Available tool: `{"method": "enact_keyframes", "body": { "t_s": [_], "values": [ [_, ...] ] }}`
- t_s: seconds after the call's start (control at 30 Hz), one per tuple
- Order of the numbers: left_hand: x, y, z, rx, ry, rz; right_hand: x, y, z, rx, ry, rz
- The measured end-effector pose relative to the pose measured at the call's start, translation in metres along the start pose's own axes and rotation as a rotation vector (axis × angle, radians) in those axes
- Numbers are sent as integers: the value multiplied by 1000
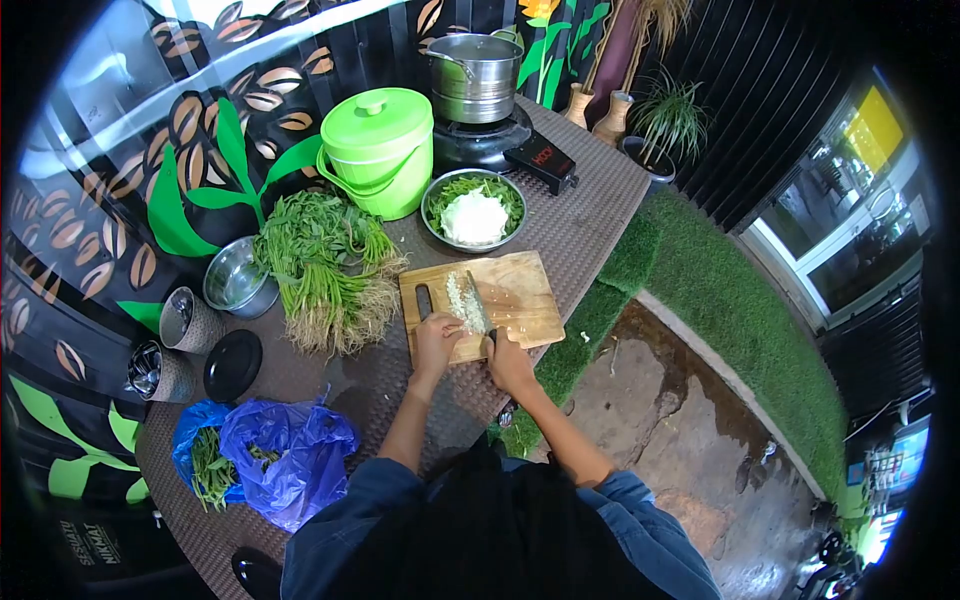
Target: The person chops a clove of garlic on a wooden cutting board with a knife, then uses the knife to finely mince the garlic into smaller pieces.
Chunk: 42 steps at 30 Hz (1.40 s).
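On the wooden cutting board (530,290) lies a line of finely chopped pale pieces (463,298). My right hand (511,363) is closed round the handle of a knife (477,296), whose blade rests along the right side of the pieces. At the lower end of the pieces my left hand (438,343) touches the board with its fingers together; whether they pinch anything is too small to tell. Just beyond the board stands a metal bowl (431,222) with green cut vegetables and a white heap (474,217).
Left of the board lies a big bunch of leafy greens (330,260). Behind stand a green lidded bucket (377,150) and a steel pot (476,80) on a stove (480,148). A metal bowl (240,280), a black lid (233,366) and blue plastic bags (290,460) are at left.
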<state>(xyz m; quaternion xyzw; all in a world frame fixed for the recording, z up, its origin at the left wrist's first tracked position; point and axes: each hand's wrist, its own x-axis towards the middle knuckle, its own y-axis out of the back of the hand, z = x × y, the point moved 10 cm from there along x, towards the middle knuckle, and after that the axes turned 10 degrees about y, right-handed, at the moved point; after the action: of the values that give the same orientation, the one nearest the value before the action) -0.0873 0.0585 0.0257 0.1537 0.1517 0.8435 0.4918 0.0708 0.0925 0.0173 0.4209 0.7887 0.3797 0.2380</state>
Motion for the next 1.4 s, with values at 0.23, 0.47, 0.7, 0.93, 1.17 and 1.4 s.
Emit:
{"method": "enact_keyframes", "body": {
  "t_s": [0.23,0.47,0.7,0.93,1.17,1.4],
  "values": [
    [4,-8,-2,-112,23,44,12,9,-9,-74,44,-87],
    [-1,-2,-4,-102,-28,166,15,-13,-3,-53,-89,-50],
    [-5,0,6,-46,-114,193,8,1,-14,-92,-36,-109],
    [-6,-4,5,-25,-74,126,16,-7,-5,-108,-3,-58],
    [-9,-2,12,-21,-133,188,1,-21,-7,-227,3,30],
    [-16,5,38,96,-326,214,15,18,-12,-194,112,-106]
  ]
}}
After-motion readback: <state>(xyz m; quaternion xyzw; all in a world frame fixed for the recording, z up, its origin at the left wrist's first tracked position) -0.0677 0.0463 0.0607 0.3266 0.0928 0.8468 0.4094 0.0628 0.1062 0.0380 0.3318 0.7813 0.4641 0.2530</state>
